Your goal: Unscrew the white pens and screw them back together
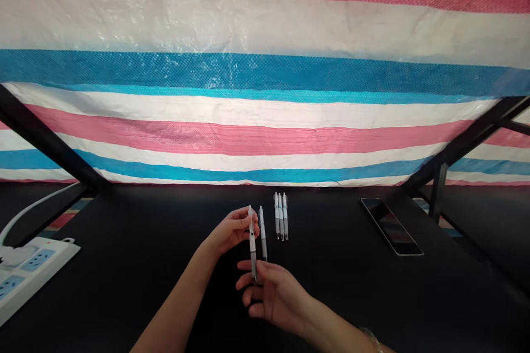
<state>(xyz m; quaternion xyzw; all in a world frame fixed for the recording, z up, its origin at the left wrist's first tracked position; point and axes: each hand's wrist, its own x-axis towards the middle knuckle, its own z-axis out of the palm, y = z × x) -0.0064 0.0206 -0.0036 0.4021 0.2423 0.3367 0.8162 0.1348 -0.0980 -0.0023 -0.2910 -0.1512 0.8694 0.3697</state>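
Between my two hands a white and grey pen (252,242) stands nearly lengthwise, its clip end pinched by my left hand (235,230). Around its grey tip end are the thumb and forefinger of my right hand (275,292), with the other fingers loosely curled. A second white and grey pen (263,234) lies just right of the held one, near both hands. Further right, three similar pens (280,217) lie side by side on the black table (331,298), tips toward me.
A phone (392,226) lies at the right of the table. At the left edge is a white power strip (37,270) with a plug and cable. Black frame bars (49,138) slope at both sides, and a striped plastic sheet (256,138) hangs behind.
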